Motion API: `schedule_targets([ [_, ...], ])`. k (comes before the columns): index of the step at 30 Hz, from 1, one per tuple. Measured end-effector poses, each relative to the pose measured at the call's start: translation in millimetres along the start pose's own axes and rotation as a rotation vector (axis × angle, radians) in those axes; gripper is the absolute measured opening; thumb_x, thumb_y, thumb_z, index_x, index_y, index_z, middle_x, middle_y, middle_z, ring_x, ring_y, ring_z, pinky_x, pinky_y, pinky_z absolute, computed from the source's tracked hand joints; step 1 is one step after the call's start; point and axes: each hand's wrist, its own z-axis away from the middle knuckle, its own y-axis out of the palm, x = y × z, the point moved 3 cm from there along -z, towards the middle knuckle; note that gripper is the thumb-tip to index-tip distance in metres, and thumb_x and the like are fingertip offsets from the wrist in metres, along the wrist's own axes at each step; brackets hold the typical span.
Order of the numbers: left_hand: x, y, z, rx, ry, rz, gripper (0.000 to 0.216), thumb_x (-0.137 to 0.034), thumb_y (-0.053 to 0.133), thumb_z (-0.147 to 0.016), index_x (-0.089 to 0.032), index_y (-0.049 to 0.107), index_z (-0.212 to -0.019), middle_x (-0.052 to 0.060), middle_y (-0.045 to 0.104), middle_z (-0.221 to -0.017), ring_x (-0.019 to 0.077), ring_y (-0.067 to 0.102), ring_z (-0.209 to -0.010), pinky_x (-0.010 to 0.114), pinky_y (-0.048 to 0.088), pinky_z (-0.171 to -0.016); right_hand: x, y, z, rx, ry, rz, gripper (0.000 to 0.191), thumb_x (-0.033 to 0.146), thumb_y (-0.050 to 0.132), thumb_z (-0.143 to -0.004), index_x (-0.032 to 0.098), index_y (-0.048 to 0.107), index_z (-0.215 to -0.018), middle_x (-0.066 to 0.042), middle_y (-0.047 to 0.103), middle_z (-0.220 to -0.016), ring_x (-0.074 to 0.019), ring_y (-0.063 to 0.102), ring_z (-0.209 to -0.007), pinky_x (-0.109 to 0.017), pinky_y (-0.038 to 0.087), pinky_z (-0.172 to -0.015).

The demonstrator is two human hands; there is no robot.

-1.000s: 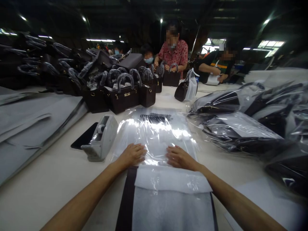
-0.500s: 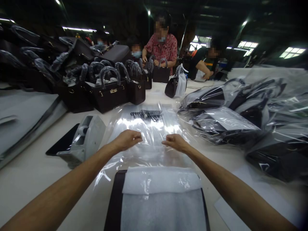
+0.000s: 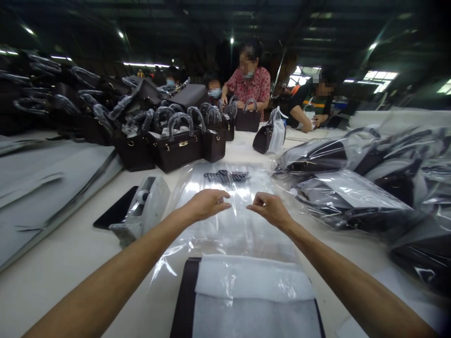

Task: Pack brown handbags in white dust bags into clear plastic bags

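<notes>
A large clear plastic bag (image 3: 229,234) with dark, lettering-like marks (image 3: 226,177) near its far end is spread flat before me. My left hand (image 3: 210,204) is over its middle, thumb and fingers apart, with nothing visible between them. Facing it a short way off, my right hand (image 3: 270,207) has its fingers curled in toward the thumb; whatever film they may hold cannot be made out. Closest to me lies a dark brown handbag (image 3: 185,295), largely covered by a white wrapping sheet (image 3: 257,319) with a folded-over upper flap. Its lower part is cut off by the frame.
A grey tape dispenser (image 3: 150,206) stands left of the plastic bag beside a dark flat object (image 3: 116,206). White sheets (image 3: 49,188) lie farther left. Dark handbags (image 3: 179,150) crowd the back left; plastic-wrapped bags (image 3: 348,192) pile up right. Co-workers (image 3: 255,80) work across the table.
My hands have come closer together over the plastic bag. The left fingers have parted from the thumb; the right ones stay curled. The whole scene has shifted rightward and slightly down in view.
</notes>
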Motion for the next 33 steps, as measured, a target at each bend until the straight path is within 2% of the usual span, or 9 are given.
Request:
schedule_targets([
  [8, -15.6, 11.6, -3.1, -0.021, 0.058, -0.211, 0.019, -0.036, 0.056, -0.080, -0.018, 0.061, -0.079, 0.002, 0.060, -0.075, 0.0187, 0.055, -0.069, 0.026, 0.034, -0.057, 23.1, 12.0, 1.9, 0.205, -0.120, 0.055, 0.010, 0.018, 0.060, -0.074, 0.018, 0.062, -0.065, 0.001, 0.056, -0.064, -0.0099, 0.047, -0.057, -0.022, 0.028, -0.054],
  [12, -15.7, 19.1, -0.4, -0.003, 0.086, -0.217, 0.024, -0.044, 0.050, -0.082, -0.022, 0.060, -0.085, 0.000, 0.060, -0.085, 0.0136, 0.056, -0.069, 0.022, 0.037, -0.057, 39.2, 14.0, 0.3, 0.202, -0.141, 0.038, 0.008, 0.024, 0.061, -0.075, 0.019, 0.060, -0.069, 0.002, 0.057, -0.067, -0.0095, 0.049, -0.060, -0.020, 0.030, -0.054],
  [15, -2.8, 28.9, 2.7, 0.020, 0.071, -0.249, 0.023, -0.035, 0.046, -0.085, -0.022, 0.062, -0.076, -0.001, 0.061, -0.071, 0.0131, 0.057, -0.065, 0.022, 0.040, -0.057, 45.1, 9.7, 1.0, 0.140, -0.115, 0.061, 0.010, 0.024, 0.057, -0.078, 0.019, 0.058, -0.070, 0.002, 0.057, -0.066, -0.0103, 0.047, -0.059, -0.021, 0.029, -0.055],
  [17, 12.2, 30.6, 10.2, -0.011, 0.013, -0.310, 0.022, -0.023, 0.047, -0.083, -0.017, 0.061, -0.066, 0.003, 0.060, -0.063, 0.0172, 0.058, -0.063, 0.028, 0.043, -0.059, 39.9, 3.4, 1.7, 0.071, -0.065, 0.085, 0.008, 0.023, 0.055, -0.079, 0.019, 0.058, -0.072, 0.001, 0.056, -0.067, -0.0111, 0.046, -0.059, -0.022, 0.029, -0.056],
  [20, 26.0, 23.2, 27.8, -0.137, -0.013, -0.392, 0.022, -0.012, 0.041, -0.083, -0.011, 0.062, -0.084, 0.017, 0.062, -0.090, 0.0279, 0.058, -0.087, 0.047, 0.043, -0.076, 24.9, -4.0, -0.3, 0.011, 0.018, 0.093, 0.011, 0.027, 0.054, -0.079, 0.019, 0.058, -0.072, 0.002, 0.052, -0.058, -0.0113, 0.044, -0.054, -0.023, 0.029, -0.054],
  [23, 16.3, 22.0, 38.5, -0.146, 0.189, -0.394, 0.026, -0.022, 0.039, -0.087, -0.016, 0.056, -0.106, 0.014, 0.055, -0.115, 0.0249, 0.051, -0.106, 0.046, 0.037, -0.092, 18.9, -2.9, -7.4, 0.020, 0.069, 0.068, 0.019, 0.033, 0.058, -0.076, 0.018, 0.057, -0.064, 0.003, 0.048, -0.052, -0.0108, 0.043, -0.050, -0.023, 0.029, -0.052],
  [25, 4.5, 30.0, 37.1, -0.084, 0.359, -0.373, 0.030, -0.033, 0.047, -0.085, -0.020, 0.053, -0.111, 0.008, 0.055, -0.117, 0.0209, 0.050, -0.107, 0.037, 0.039, -0.094, 25.2, 1.9, -12.3, 0.058, 0.072, 0.034, 0.022, 0.034, 0.058, -0.075, 0.018, 0.057, -0.060, 0.003, 0.049, -0.052, -0.0101, 0.045, -0.051, -0.022, 0.031, -0.052],
  [28, -2.4, 47.1, 26.6, -0.061, 0.440, -0.370, 0.036, -0.028, 0.050, -0.083, -0.015, 0.047, -0.117, 0.013, 0.053, -0.120, 0.0246, 0.049, -0.107, 0.041, 0.041, -0.091, 40.0, 9.4, -15.2, 0.133, 0.055, -0.009, 0.024, 0.034, 0.056, -0.077, 0.018, 0.056, -0.058, 0.005, 0.048, -0.048, -0.0081, 0.046, -0.047, -0.020, 0.032, -0.050],
  [33, 3.4, 77.5, 24.8, 0.044, 0.476, -0.334, 0.016, -0.010, 0.045, -0.082, -0.014, 0.060, -0.082, 0.012, 0.060, -0.108, 0.0219, 0.056, -0.096, 0.035, 0.046, -0.080, 32.5, 4.1, -20.8, 0.070, 0.094, 0.027, 0.031, 0.034, 0.048, -0.082, 0.018, 0.049, -0.056, 0.004, 0.048, -0.046, -0.0080, 0.048, -0.043, -0.019, 0.031, -0.047],
])
